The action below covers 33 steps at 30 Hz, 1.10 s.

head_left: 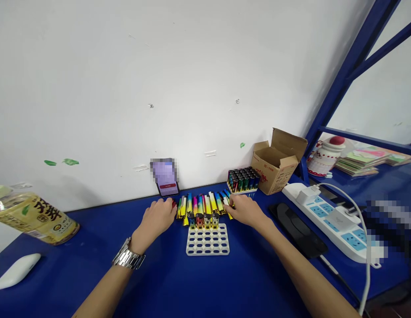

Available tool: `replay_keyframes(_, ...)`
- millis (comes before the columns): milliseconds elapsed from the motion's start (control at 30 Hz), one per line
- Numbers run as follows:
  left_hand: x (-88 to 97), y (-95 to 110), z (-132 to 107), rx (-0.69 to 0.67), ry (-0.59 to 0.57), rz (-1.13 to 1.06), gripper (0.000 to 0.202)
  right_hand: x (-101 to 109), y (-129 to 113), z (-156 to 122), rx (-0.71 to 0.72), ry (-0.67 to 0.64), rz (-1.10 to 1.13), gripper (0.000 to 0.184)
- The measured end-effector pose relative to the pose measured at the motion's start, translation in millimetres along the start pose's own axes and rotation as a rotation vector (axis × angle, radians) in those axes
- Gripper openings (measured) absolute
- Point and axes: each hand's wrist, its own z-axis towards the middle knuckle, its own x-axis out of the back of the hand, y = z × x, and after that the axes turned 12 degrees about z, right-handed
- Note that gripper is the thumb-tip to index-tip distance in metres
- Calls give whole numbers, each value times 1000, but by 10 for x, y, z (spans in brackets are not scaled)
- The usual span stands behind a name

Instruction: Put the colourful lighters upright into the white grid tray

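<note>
Several shiny multicoloured lighters (pixel 205 203) lie side by side in a row between my hands. My left hand (pixel 159 216), wearing a metal watch, is at the row's left end. Its fingers are curled, with a red-ended lighter (pixel 174 204) at the fingertips, mostly hidden. At the right end, my right hand (pixel 243 210) has its fingers closed around a lighter (pixel 227 208), partly covered by the hand. In front of the row lies a white tray (pixel 208 253) with rows of oval holes. Several lighters (pixel 207 221) stand upright in its far row.
Behind my right hand, a filled tray of upright lighters (pixel 244 179) stands beside an open cardboard box (pixel 273 170). A phone (pixel 166 179) leans on the wall. To the right lie a black phone (pixel 298 229) and power strip (pixel 334 225); left, a bottle (pixel 36 218) and white mouse (pixel 18 270).
</note>
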Motion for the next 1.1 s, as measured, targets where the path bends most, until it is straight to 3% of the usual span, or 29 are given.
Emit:
replay_keyframes(167, -211, -110, 45, 84, -106, 118, 32, -28, -143, -34, -212, -140, -143, 19)
replay_keyframes(400, -132, -40, 11, 31, -172, 96, 22, -48, -219, -62, -226, -167, -219, 15)
replay_keyframes(533, -142, 2, -1, 88, -183, 110, 16, -41, -158, -31, -233, -75, -106, 12)
replay_keyframes(633, -144, -30, 32, 93, -112, 29, 10, -56, -84, 9, -68, 79, 154, 11)
replay_keyframes(733, -114, -62, 53, 55, 27, -298, 8, -120, -38, 43, 122, 157, 655, 7)
replay_keyframes(867, -50, 24, 2, -39, 117, -986, 8, -213, -60, 63, 150, 115, 1155, 5)
replay_keyframes(967, -4, 150, -57, -53, 42, -1332, 16, -259, -88, 63, 54, 77, 1247, 21)
replay_keyframes(1033, 16, 215, -85, -18, -30, -1449, 35, -289, -88, 58, -22, 89, 1238, 39)
replay_keyframes(1100, 23, 252, -103, 62, -85, -1497, 48, -318, -75, 55, -59, 139, 1193, 44)
